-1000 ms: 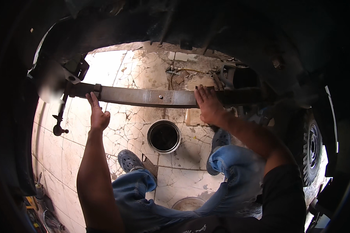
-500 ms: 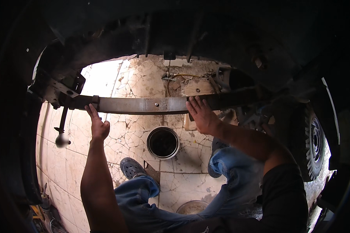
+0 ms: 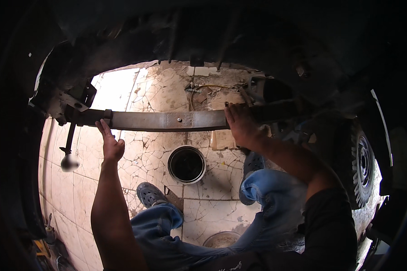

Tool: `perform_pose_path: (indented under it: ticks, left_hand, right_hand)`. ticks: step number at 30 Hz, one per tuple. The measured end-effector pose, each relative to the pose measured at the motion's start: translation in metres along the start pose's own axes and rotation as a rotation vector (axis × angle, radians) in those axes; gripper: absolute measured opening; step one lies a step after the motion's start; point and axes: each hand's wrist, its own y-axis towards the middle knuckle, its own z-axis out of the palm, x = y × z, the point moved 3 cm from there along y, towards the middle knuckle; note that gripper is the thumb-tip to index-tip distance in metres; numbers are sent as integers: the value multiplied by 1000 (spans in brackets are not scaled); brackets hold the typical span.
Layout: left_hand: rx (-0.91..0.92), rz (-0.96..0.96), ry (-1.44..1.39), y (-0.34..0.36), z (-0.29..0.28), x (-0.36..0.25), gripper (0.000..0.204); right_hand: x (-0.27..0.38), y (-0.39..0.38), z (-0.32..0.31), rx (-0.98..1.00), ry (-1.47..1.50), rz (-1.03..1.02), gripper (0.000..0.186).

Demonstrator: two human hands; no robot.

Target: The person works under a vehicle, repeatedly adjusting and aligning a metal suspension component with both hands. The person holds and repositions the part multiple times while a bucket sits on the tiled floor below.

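A curved steel leaf spring (image 3: 142, 120) with a pale, worn middle and a small centre bolt (image 3: 179, 119) spans the view from left to right. My left hand (image 3: 111, 145) reaches up to its left part, two fingers stretched out against it beside a dark spring clip (image 3: 108, 114). Farther right, my right hand (image 3: 241, 124) is wrapped over the spring, its fingers bent across the upper edge. The right hand covers that stretch of the spring, and its thumb is hard to make out.
Dark vehicle underbody (image 3: 194, 38) surrounds me. A round metal can (image 3: 186, 165) with a dark inside stands on cracked floor tiles (image 3: 212, 185) between my feet. A rod with a rounded end (image 3: 68, 156) hangs at left. A treaded wheel (image 3: 362, 158) is at right.
My right hand has slid slightly right along the spring, and its flat fingers have curled over the upper edge. My left hand stays by the clip. The whole view has shifted a little.
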Motion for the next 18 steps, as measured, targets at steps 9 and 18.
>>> perform_pose_path:
  ticks: [9, 18]
  left_hand:
    - [-25, 43, 13, 13, 8, 19, 104]
    - [-44, 50, -2, 10, 13, 19, 104]
  right_hand:
    - [-13, 12, -48, -163, 129, -106, 54]
    - [-55, -61, -52, 208, -20, 51, 78]
